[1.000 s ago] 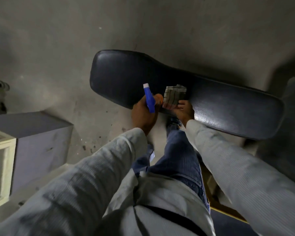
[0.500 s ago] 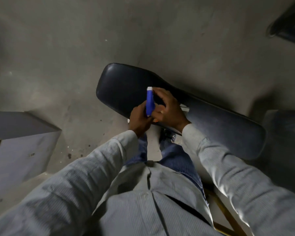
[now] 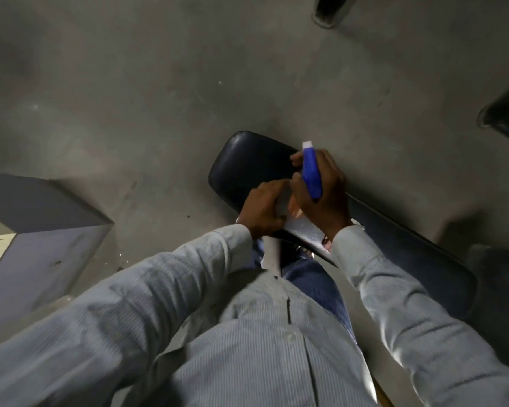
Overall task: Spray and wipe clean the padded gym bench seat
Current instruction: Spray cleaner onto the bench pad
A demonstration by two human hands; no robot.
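The long black padded vinyl bench seat (image 3: 247,160) runs diagonally from its rounded end at upper left toward the lower right, bare grey concrete floor (image 3: 159,83) open around that end. Over its near edge, the right hand (image 3: 323,189) wraps its grip around a blue plastic spray bottle (image 3: 311,174) with a white cap (no label readable). Just beside it, the left hand (image 3: 262,210) pinches a pale folded cloth (image 3: 283,205) against the smooth, faintly glossy surface. A grey box-shaped cabinet (image 3: 41,230) stands well left.

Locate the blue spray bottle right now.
Head view, right of centre: the blue spray bottle is gripped in the right hand, above the narrow end of the black bench seat, beside the left hand.
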